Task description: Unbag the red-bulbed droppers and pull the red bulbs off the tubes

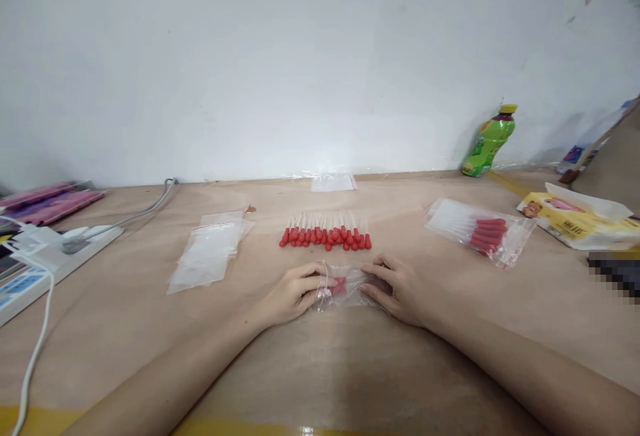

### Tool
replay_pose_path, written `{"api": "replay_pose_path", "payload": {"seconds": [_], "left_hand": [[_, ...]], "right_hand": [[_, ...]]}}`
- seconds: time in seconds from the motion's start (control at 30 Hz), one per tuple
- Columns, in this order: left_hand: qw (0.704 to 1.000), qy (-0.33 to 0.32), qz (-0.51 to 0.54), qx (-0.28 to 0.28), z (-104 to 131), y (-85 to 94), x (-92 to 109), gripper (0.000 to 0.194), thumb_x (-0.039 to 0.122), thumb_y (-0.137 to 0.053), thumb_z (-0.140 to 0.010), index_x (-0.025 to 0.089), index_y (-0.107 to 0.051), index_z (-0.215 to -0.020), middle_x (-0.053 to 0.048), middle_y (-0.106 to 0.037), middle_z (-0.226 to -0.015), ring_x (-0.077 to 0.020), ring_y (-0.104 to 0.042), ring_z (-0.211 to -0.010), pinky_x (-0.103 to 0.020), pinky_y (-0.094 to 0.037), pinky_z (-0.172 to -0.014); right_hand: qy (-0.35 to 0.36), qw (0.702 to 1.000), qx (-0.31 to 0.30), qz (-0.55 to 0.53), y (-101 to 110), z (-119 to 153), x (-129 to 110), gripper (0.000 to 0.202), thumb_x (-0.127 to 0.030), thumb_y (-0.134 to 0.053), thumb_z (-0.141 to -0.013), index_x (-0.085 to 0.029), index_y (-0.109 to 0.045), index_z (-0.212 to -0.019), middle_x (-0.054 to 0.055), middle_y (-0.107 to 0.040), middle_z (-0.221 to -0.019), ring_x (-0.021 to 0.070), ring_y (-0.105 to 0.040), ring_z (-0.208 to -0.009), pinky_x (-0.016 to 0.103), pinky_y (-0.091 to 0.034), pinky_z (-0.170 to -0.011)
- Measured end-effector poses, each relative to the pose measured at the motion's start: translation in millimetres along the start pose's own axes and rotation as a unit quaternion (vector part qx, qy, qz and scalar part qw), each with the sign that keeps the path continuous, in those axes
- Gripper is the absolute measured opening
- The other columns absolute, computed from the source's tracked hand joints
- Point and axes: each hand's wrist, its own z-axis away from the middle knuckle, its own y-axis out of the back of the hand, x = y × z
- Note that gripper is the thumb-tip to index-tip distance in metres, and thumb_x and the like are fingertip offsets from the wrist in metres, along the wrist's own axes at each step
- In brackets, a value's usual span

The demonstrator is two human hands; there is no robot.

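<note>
It is bright, and the white wall [280, 76] has a soft glow. A soft, dark shadow lies on the bench [370, 376] nearer to me than my fingers [314, 283]. The clear bag [354, 289] they touch has little shiny spots. Far right of them, a dark patch [617, 274] is blocky squares. The side edges look stretched.
</note>
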Motion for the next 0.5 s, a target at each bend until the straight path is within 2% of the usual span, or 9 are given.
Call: {"api": "replay_pose_path", "payload": {"seconds": [0.13,0.37,0.43,0.5], "left_hand": [[0.998,-0.002,-0.017,-0.058,-1.1,1.5,0.0,0.046,0.03,-0.053,-0.084,0.026,-0.043,-0.128,-0.009,-0.049,-0.127,-0.0209,-0.046,-0.118,-0.038,-0.037,-0.099],[0.999,0.0,-0.012,0.035,0.8,-3.8,1.5,0.03,0.019,-0.039,-0.089,0.02,-0.057,-0.114,-0.009,-0.059,-0.104,-0.0161,-0.056,-0.098,-0.029,-0.047,-0.085],[1.0,0.004,-0.006,0.03,1.3,-1.7,0.9,0.03,0.02,-0.041,-0.089,0.021,-0.058,-0.113,-0.01,-0.058,-0.105,-0.0171,-0.055,-0.1,-0.03,-0.046,-0.086],[1.0,0.013,0.004,-0.009,1.1,1.8,0.7,0.033,0.026,-0.049,-0.086,0.022,-0.054,-0.118,-0.011,-0.054,-0.116,-0.0198,-0.052,-0.109,-0.034,-0.043,-0.092]], "right_hand": [[0.0,1.0,-0.004,-0.005,0.6,0.1,0.4,0.025,-0.033,-0.05,-0.083,-0.019,-0.06,-0.102,0.007,-0.057,-0.089,0.0151,-0.055,-0.074,0.029,-0.046,-0.067],[0.002,1.0,-0.01,0.0,0.5,0.4,0.8,0.029,-0.035,-0.049,-0.084,-0.019,-0.059,-0.105,0.008,-0.057,-0.091,0.0155,-0.056,-0.075,0.03,-0.046,-0.068],[0.003,1.0,-0.008,0.001,1.0,0.3,0.6,0.029,-0.035,-0.049,-0.084,-0.019,-0.059,-0.106,0.007,-0.057,-0.091,0.0153,-0.056,-0.074,0.029,-0.047,-0.067],[0.005,1.0,-0.006,-0.001,1.4,0.2,0.6,0.028,-0.034,-0.05,-0.083,-0.02,-0.059,-0.105,0.007,-0.057,-0.09,0.0153,-0.056,-0.074,0.029,-0.047,-0.067]]}}
